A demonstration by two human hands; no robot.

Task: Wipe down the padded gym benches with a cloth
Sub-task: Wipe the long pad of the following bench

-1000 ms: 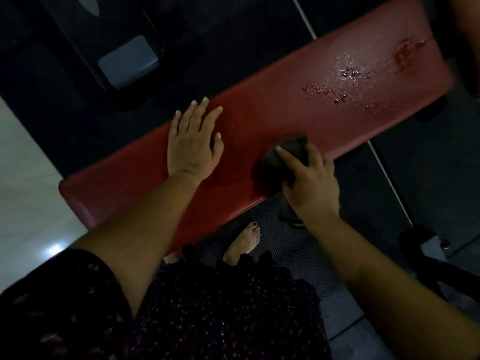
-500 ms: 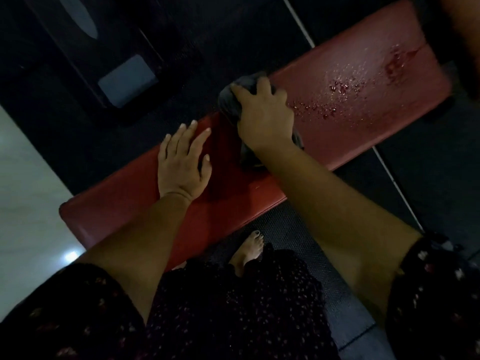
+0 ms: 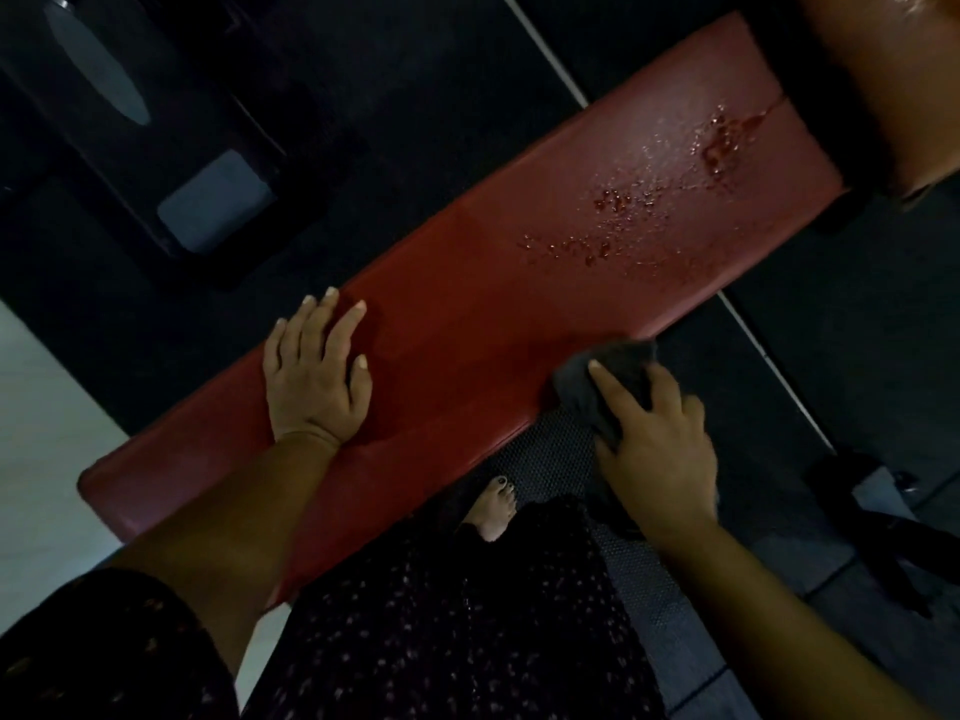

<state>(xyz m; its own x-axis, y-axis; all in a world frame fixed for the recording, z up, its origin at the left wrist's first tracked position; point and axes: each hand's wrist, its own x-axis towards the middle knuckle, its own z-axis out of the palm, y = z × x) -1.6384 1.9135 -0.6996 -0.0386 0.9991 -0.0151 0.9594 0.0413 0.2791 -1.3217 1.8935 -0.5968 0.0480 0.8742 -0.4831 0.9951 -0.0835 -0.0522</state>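
Long axis of counter [image 3: 467,356]: lower left to upper right. Your left grip [image 3: 311,376] flat on it, fingers straight; right grip [image 3: 654,449] clutches dark cloth [image 3: 613,379] at near edge.

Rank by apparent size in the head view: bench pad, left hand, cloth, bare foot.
1. bench pad
2. left hand
3. cloth, partly under the right hand
4. bare foot, partly hidden and farther away, so last two unsure
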